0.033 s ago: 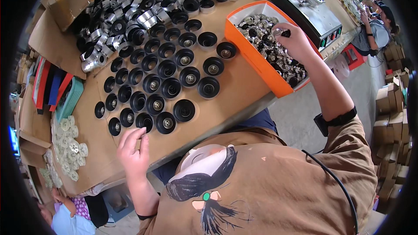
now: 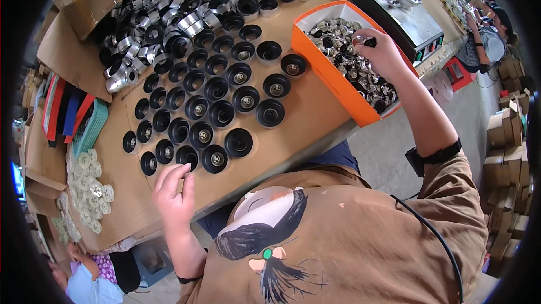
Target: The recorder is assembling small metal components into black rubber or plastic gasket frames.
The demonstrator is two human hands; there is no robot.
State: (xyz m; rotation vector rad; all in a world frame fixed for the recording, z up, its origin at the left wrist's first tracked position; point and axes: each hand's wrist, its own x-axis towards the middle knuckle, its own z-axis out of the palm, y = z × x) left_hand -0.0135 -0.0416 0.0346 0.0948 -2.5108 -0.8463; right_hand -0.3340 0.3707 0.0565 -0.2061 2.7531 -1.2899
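Note:
Several round black cups with silver outer walls point(image 2: 214, 159) stand in rows on the cardboard-covered table, mouths up. Some have a small silver piece in the bottom. My left hand point(image 2: 173, 194) is by the near row, its fingertips beside a black cup point(image 2: 186, 156), thumb and fingers loosely bent and apart, nothing seen in them. An orange box point(image 2: 333, 81) holds a heap of small shiny silver and black parts point(image 2: 352, 59). Over its far right part is my right hand point(image 2: 383, 56), thumb and fingers pinched on a small silver-and-black part point(image 2: 361, 41).
A pile of loose silver rings and black cups point(image 2: 169, 16) lies at the far left. Pale plastic discs point(image 2: 90, 191) and a teal basket point(image 2: 90, 126) are on the left. A black-and-silver machine point(image 2: 406, 22) stands beyond the box. Other people sit at both sides.

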